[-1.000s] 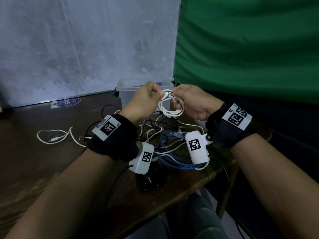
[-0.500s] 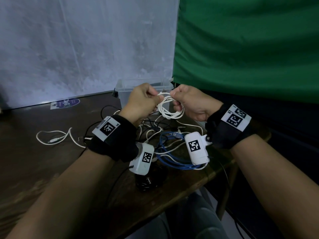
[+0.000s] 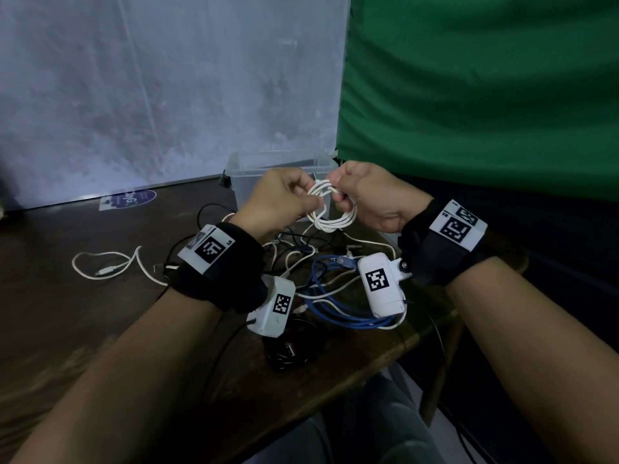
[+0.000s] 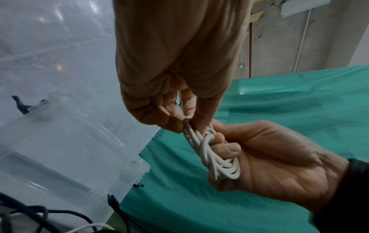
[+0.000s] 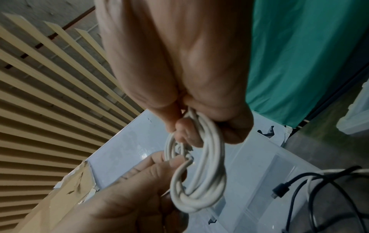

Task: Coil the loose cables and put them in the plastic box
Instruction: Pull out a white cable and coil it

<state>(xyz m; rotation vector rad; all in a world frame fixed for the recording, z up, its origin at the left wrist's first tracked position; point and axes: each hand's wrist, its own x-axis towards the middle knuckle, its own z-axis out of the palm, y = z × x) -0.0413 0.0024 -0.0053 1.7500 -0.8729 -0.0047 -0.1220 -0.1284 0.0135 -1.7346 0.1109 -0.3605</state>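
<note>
Both hands are raised above the dark wooden bench (image 3: 83, 313), just in front of the clear plastic box (image 3: 248, 182) that stands at the far edge against the pale backdrop. Between them hangs a white cable (image 3: 330, 216) wound into a small coil of several loops. The left hand (image 3: 279, 204) pinches the top of the coil between thumb and curled fingertips, while the right hand (image 3: 375, 199) has its fingers curled round the loops from the other side, so both are grasping the same bundle. In the left wrist view a turn of the cable crosses around the bunched strands near the right fingers (image 4: 229, 148). On the bench beneath the hands lies a tangle of loose cables: a blue cable (image 3: 335, 306) in a rough ring near the right wrist, black cables (image 3: 291, 353) nearer the front edge, and another white cable (image 3: 110, 266) lying alone to the left. A green cloth (image 3: 485, 95) hangs on the right
</note>
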